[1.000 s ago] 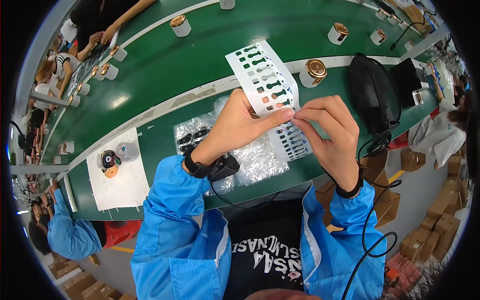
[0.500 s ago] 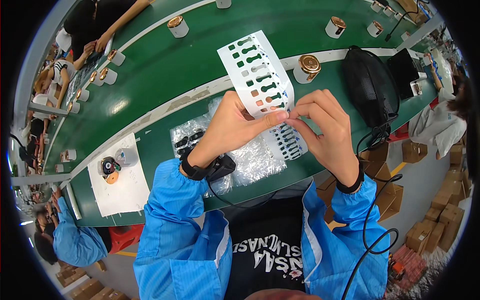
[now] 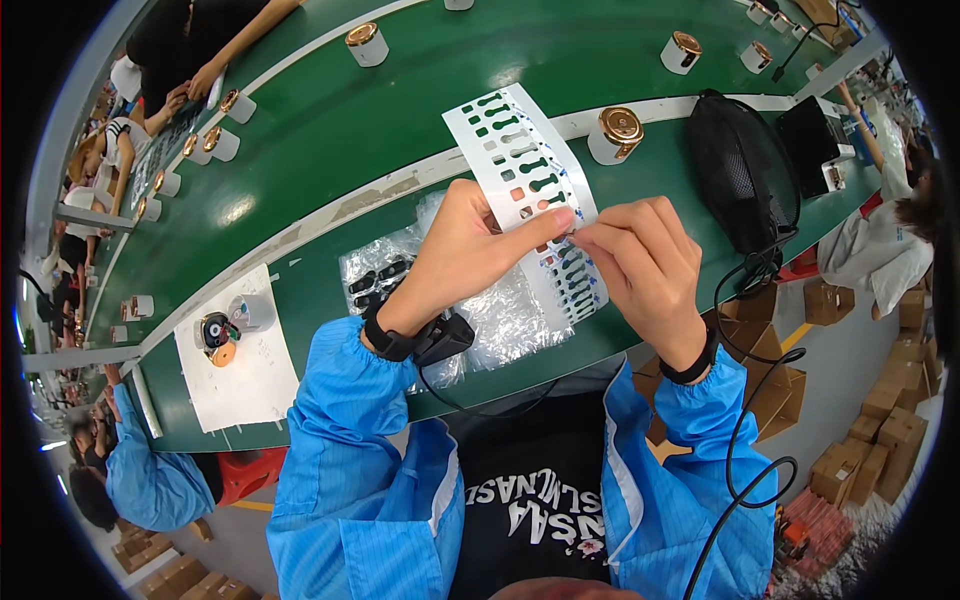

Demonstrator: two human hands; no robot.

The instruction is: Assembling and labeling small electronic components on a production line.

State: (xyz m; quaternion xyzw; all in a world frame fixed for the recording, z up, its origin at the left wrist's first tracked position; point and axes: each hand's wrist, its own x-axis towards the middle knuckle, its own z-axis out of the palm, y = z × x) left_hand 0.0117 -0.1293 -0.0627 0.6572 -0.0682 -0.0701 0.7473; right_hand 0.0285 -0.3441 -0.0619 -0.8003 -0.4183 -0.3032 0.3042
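Observation:
A long white sheet [image 3: 545, 150] with rows of punched key-shaped and square openings is bent in front of me; green shows through the holes. My left hand [image 3: 470, 240] is closed on it, thumb on the near face, fingers behind. At the sheet's right edge, beside the left thumb tip, my right hand [image 3: 645, 265] is pinched; whatever lies between its fingertips is too small to make out. The sheet's lower part hangs over clear plastic bags [image 3: 500, 325] on the green bench. Black parts in plastic [image 3: 375, 285] lie left of my left wrist.
A white cup-shaped device with a copper-coloured top [image 3: 615, 137] stands beyond my right hand, near a black mesh bag [image 3: 742, 175]. More such devices [image 3: 367, 45] sit on the green belt [image 3: 480, 50]. At left, a white paper [image 3: 235, 375] bears an opened device [image 3: 217, 332]. Other people work at left.
The sheet's upper end has dropped slightly, and my right hand has shifted a little with its fingers closer together. The devices on the far green belt have moved slightly right.

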